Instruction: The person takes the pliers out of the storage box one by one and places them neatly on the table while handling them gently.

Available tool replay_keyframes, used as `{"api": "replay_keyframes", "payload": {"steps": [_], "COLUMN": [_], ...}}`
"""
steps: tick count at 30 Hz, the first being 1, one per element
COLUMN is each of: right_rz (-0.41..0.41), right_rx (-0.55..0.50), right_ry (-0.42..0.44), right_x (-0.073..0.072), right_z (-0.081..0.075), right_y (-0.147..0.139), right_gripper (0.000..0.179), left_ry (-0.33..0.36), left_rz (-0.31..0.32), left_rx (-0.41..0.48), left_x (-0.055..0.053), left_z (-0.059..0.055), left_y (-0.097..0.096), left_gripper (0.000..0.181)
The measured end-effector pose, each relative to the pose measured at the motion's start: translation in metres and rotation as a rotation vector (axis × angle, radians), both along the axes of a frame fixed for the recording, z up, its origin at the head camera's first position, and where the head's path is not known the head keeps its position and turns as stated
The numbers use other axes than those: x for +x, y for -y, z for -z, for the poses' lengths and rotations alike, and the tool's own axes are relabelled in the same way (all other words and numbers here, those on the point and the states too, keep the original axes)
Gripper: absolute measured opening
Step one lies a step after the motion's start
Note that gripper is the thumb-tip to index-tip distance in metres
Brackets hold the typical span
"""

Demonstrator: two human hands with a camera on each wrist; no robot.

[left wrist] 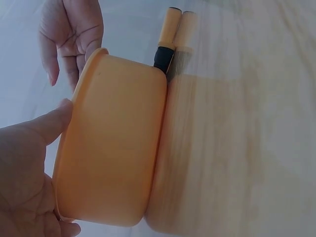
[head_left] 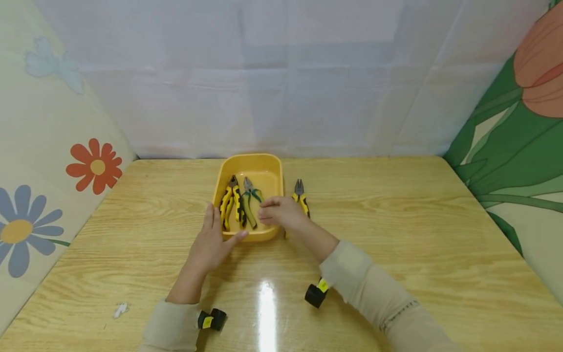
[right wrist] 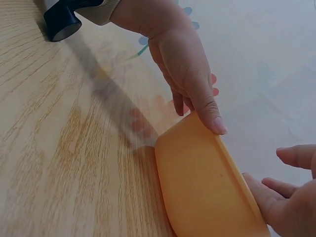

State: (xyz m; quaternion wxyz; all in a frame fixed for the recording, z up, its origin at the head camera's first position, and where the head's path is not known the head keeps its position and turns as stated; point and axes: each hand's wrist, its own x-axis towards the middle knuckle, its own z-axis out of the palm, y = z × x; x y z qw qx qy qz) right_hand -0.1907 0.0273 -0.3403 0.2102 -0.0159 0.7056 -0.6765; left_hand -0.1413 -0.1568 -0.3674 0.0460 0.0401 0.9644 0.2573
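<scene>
A yellow plastic box (head_left: 250,236) lies on the table, holding yellow-and-black pliers (head_left: 237,201) and green-and-yellow pliers (head_left: 251,212). My left hand (head_left: 211,247) grips its near-left corner, thumb on the front rim and fingers along the left side. Over the right rim, my right hand (head_left: 283,212) hovers with loosely bent fingers, near the green-handled pair; in the left wrist view nothing shows in it. Another pair of yellow-and-black pliers (head_left: 299,188) lies outside against the right side, partly hidden by my right hand. A handle (left wrist: 170,27) shows beyond the box.
The wooden table (head_left: 396,220) meets a white cloth backdrop (head_left: 330,98) at the back. Flower-painted panels flank both sides. A small white scrap (head_left: 120,309) lies at the front left. Black wrist devices (head_left: 316,294) are strapped at both cuffs.
</scene>
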Motion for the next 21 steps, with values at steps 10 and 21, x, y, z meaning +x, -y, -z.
{"api": "replay_keyframes", "payload": {"steps": [10, 21], "right_rz": [0.006, -0.022], "right_rx": [-0.045, -0.024], "right_ry": [0.042, 0.039], "right_x": [-0.003, -0.006], "right_z": [0.001, 0.002], "right_y": [0.008, 0.016], "right_gripper": [0.033, 0.031], "left_ry": [-0.006, -0.011], "left_rz": [0.003, 0.007], "left_rx": [0.005, -0.007], "left_x": [-0.001, -0.001], "left_z": [0.001, 0.001], "left_y": [0.0, 0.0], "left_gripper": [0.096, 0.095]}}
